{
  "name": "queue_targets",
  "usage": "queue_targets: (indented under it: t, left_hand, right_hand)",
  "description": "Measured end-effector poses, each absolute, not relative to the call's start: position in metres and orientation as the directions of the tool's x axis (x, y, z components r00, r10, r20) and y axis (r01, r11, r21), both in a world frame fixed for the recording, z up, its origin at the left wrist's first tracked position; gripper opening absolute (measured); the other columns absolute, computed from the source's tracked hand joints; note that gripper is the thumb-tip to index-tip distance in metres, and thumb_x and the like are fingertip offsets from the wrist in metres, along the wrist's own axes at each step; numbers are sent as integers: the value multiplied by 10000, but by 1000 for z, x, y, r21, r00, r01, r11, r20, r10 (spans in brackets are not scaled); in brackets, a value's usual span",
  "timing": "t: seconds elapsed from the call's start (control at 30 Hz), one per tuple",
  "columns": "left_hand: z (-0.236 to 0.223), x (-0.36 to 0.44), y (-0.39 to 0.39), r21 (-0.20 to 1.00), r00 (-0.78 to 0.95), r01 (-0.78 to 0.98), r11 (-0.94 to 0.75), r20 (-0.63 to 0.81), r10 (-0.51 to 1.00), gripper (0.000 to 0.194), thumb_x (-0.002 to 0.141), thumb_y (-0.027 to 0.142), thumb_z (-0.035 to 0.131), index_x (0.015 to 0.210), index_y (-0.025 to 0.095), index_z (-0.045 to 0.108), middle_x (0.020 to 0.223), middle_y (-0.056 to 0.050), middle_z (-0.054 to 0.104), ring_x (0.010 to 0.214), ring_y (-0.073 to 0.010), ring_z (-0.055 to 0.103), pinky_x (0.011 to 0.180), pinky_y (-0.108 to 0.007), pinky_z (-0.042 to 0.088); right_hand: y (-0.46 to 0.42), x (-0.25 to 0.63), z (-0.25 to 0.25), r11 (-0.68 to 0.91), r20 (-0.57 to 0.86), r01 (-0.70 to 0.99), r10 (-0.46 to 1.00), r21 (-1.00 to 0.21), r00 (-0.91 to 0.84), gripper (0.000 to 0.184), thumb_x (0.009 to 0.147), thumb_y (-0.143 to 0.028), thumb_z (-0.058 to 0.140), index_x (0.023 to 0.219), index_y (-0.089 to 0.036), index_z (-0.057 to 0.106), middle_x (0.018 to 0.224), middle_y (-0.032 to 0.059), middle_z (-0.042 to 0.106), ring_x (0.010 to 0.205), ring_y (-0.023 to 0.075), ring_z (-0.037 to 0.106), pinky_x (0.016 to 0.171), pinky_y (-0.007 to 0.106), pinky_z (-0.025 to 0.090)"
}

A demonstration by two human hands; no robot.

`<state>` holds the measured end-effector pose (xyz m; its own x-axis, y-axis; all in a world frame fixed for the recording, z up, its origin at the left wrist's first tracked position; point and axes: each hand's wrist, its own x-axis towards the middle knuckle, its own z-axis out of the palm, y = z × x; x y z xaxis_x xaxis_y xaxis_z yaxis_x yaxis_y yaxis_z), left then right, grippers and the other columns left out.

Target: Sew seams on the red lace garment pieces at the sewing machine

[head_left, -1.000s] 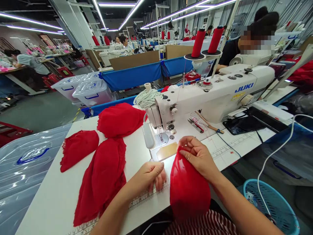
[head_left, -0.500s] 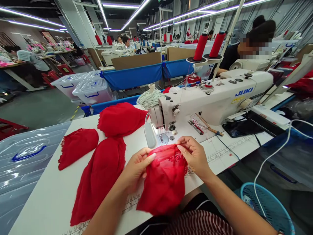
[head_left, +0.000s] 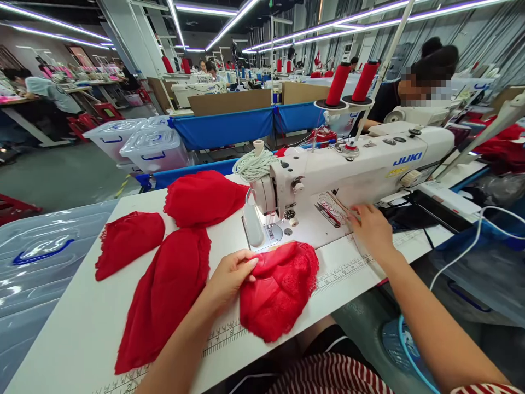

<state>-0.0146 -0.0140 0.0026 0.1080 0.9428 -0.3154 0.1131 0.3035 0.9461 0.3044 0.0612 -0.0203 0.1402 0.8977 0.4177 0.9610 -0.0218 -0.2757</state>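
My left hand point(head_left: 234, 276) pinches the edge of a sheer red fabric piece point(head_left: 279, 295) with lace trim, its thumb on top. The piece lies bunched on the table's front edge, just before the needle area of a white sewing machine point(head_left: 356, 158). My right hand point(head_left: 372, 230) is apart from the fabric, under the machine arm, with its fingers closed around the end of a thin brown stick point(head_left: 341, 203). The fingers partly hide the stick. Beside it lie small red-handled thread snips point(head_left: 328, 215) and loose thread.
Several red fabric pieces point(head_left: 164, 295) lie on the table's left. A coil of pale cord point(head_left: 254, 164) sits behind the machine head. Red thread cones point(head_left: 338, 85) stand above. A blue basket point(head_left: 404, 350) is low right; a clear lidded bin point(head_left: 41, 284) stands left. A co-worker sits beyond the machine.
My right hand has let go of the red fabric and moved right to the brown stick. The fabric has folded over, showing more lace, while my left hand keeps its hold.
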Motion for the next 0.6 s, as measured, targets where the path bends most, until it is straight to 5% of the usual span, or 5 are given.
queue_targets:
  t: [0.1,0.2,0.4,0.6]
  left_hand:
    - [1,-13,-14,954,87,142,263,-277,957,270,627,401,693,698,143,658,604,23,554,553,-109,445,559,-233,354]
    - [-1,-12,-15,959,73,146,242,-255,964,276,620,403,704,704,143,665,599,22,557,555,-117,447,551,-237,342]
    - [-5,-13,-16,978,76,92,184,-192,979,245,696,394,669,724,152,646,629,27,550,562,-103,427,555,-229,328]
    - [-5,-11,-18,960,124,-29,278,-272,954,273,668,384,716,777,151,626,689,6,613,642,-130,527,627,-236,393]
  right_hand:
    - [65,313,-25,-57,309,995,948,-79,78,199,880,-254,500,945,-146,654,990,140,656,872,288,599,656,354,431]
    - [62,315,-29,-21,306,999,951,-47,34,202,885,-237,484,946,-154,658,987,124,659,863,274,600,654,344,427]
    - [58,338,-28,84,472,985,882,-150,-4,244,872,-218,407,943,-162,633,923,123,635,815,270,591,664,368,452]
    - [26,319,-14,345,642,837,767,-426,10,203,890,-295,434,1014,-181,547,934,115,579,881,254,565,768,386,472]
